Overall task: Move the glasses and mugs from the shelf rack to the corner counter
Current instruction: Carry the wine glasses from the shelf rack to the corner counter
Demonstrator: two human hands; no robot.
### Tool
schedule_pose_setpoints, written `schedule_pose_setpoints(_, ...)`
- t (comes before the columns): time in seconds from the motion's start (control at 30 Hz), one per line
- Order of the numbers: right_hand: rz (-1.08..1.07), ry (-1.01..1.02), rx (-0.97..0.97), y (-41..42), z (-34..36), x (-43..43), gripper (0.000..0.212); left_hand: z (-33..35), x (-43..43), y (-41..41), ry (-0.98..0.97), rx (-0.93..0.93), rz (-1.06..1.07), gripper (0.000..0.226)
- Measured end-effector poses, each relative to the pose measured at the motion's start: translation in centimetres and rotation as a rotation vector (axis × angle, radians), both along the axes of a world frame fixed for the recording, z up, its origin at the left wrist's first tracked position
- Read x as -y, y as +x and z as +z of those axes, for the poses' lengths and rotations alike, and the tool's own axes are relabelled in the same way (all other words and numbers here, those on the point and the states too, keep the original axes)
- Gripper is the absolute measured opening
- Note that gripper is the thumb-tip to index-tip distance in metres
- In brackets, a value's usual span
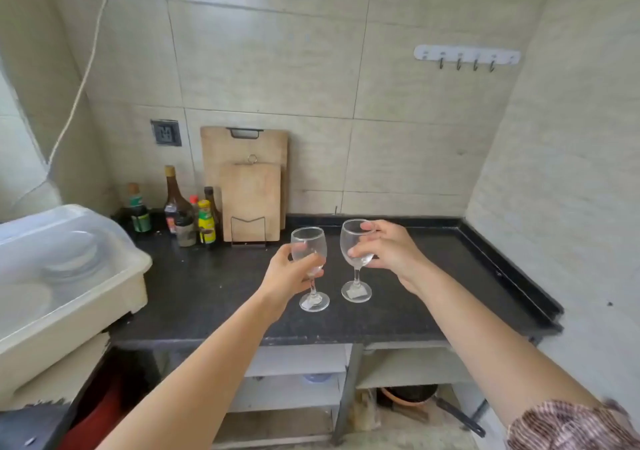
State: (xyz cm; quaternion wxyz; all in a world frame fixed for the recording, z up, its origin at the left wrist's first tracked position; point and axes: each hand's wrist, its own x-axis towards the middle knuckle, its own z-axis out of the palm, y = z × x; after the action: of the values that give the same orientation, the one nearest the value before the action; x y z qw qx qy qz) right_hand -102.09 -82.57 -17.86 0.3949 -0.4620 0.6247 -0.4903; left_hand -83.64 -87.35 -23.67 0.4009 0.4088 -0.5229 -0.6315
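Note:
Two clear stemmed wine glasses stand upright over the black corner counter (pixel 433 276), side by side and a little apart. My left hand (pixel 287 276) is wrapped around the bowl of the left glass (pixel 309 241); its foot (pixel 314 302) is at the counter surface. My right hand (pixel 388 252) grips the bowl of the right glass (pixel 349 238), whose foot (pixel 356 293) carries a small white label. Whether either foot touches the counter I cannot tell. No shelf rack or mugs are in view.
Two wooden cutting boards (pixel 251 193) lean against the tiled wall behind the glasses. Several sauce bottles (pixel 187 210) crowd the back left. A white plastic dish bin (pixel 69 276) with a lid overhangs the counter's left end. A raised lip (pixel 512 269) borders the counter's right side. Open shelves lie below.

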Motion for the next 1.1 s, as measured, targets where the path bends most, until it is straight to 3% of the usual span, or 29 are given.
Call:
schedule_pose_setpoints(0.1,-0.031,0.062,-0.019,-3.6,-1.5,5.8,0.054,-0.9,6.1,-3.2,0.033,0.054,-0.030,0.063)
schedule_pose_setpoints(0.43,-0.104,0.176,-0.078,-13.0,-8.2,21.4,0.061,-5.6,22.5,-13.2,0.091,0.261,-0.009,0.055)
schedule_pose_setpoints(0.8,-0.036,0.294,-0.160,-21.7,-18.2,38.1,0.062,-14.2,38.2,-23.1,0.070,0.593,0.105,0.068)
schedule_pose_setpoints(1.1,-0.039,0.295,-0.145,-25.2,-23.9,48.1,0.066,-18.2,46.8,-26.9,0.126,0.602,0.145,0.069)
